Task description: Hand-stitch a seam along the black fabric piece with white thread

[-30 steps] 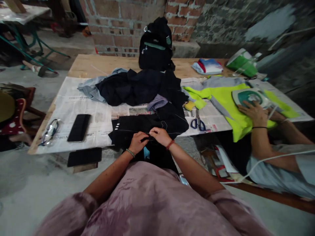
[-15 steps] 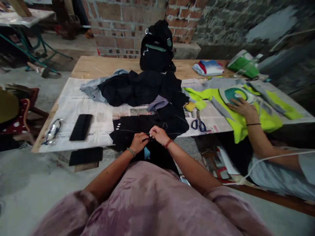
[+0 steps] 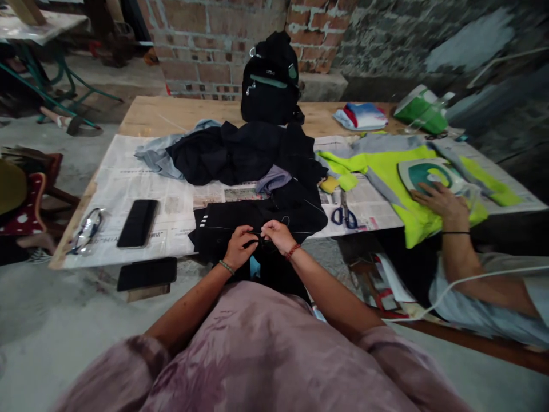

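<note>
A black garment [image 3: 231, 216] with short white stripes lies at the table's front edge, hanging towards my lap. My left hand [image 3: 239, 247] has its fingers curled round a fold of it, thumb slightly apart from the index finger. Close beside it, my right hand [image 3: 278, 236] pinches thumb and fingertips together over the cloth; what sits in the pinch is too small to make out. A thin pale thread [image 3: 300, 233] runs across the garment near both hands. Dark blue scissors [image 3: 344, 216] rest on the newspaper to the right.
Dark bundled clothes [image 3: 240, 151] and a black backpack [image 3: 270, 83] stand behind. On the left are a phone [image 3: 137, 223], another phone [image 3: 148, 273] below the edge, and glasses [image 3: 88, 229]. At right, a co-worker's hand [image 3: 441, 200] holds an iron [image 3: 422, 174] on a yellow-grey garment [image 3: 386, 166].
My left thumb and index finger have parted a little; my right hand keeps its pinch. The co-worker's iron has slid to the right. The view has shifted slightly.
</note>
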Motion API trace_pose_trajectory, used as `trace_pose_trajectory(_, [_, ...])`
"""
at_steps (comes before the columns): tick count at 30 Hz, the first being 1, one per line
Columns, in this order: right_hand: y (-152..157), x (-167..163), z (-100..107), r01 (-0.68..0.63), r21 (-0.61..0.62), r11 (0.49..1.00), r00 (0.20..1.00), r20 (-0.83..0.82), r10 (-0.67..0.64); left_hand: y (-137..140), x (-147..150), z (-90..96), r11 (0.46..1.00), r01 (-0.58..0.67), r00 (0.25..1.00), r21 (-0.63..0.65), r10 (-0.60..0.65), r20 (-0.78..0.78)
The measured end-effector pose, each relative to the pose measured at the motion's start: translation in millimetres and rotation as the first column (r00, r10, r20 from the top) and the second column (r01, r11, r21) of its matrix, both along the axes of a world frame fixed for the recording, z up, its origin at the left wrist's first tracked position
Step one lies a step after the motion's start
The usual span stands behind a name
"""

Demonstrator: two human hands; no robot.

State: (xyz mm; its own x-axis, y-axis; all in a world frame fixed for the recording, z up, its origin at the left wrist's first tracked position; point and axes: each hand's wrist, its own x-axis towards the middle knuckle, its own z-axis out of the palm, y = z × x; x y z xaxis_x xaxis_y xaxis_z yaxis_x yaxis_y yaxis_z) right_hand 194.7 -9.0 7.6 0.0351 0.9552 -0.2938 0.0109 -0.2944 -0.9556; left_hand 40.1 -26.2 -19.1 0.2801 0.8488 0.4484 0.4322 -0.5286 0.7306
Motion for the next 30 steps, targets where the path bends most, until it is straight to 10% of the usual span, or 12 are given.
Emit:
trace_pose_trajectory(20, [-2.6,3.7,4.1,-0.124,0.005,0.992,0.992,-0.015,0.124,1.7,3.6,4.3,0.998,-0.041,0.992,-0.04,0.036,-0.12])
trace_pose_trajectory(30, [-6.8,-6.0,-2.4,0.021,0.047,0.999,0.994,0.107,-0.026,6.1,-0.9,7.2,0.993,0.093,0.973,-0.066,-0.105,-0.207])
